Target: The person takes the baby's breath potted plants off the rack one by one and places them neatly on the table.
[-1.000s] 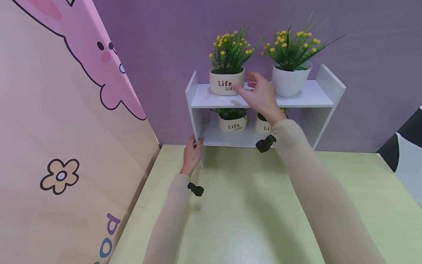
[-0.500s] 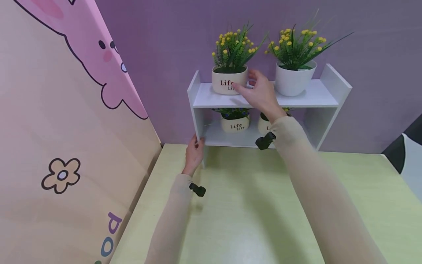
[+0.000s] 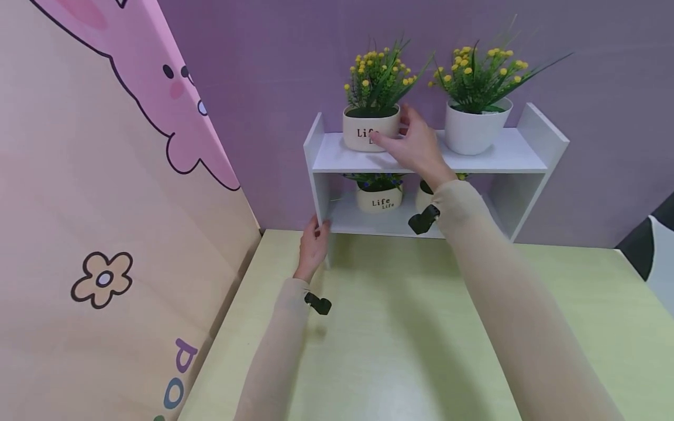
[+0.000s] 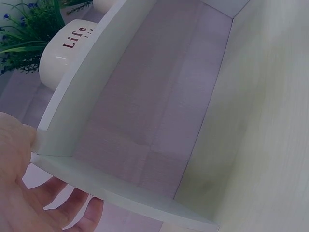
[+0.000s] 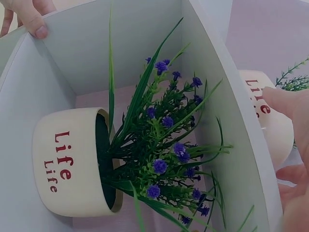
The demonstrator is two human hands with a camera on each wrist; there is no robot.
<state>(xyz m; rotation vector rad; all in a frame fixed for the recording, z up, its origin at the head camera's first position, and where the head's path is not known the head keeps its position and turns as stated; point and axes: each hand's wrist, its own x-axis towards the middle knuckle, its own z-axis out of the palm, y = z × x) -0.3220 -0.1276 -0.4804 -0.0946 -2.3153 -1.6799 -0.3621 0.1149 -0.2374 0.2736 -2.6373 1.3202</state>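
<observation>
Cream pot (image 3: 358,127) and shelf (image 3: 368,222) held
Your right hand (image 3: 417,143) clasps the pot, seated left on the upper tier (image 3: 363,161); your left hand (image 3: 313,248) grips the side panel (image 3: 322,190), probably to steady the shelf.

Plain beige sleeves (image 3: 500,280), small angular black wrist devices (image 3: 424,220)

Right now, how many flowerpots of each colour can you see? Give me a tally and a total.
Cream pots: 3, one partly hidden
White pot: 1
Total: 4
</observation>
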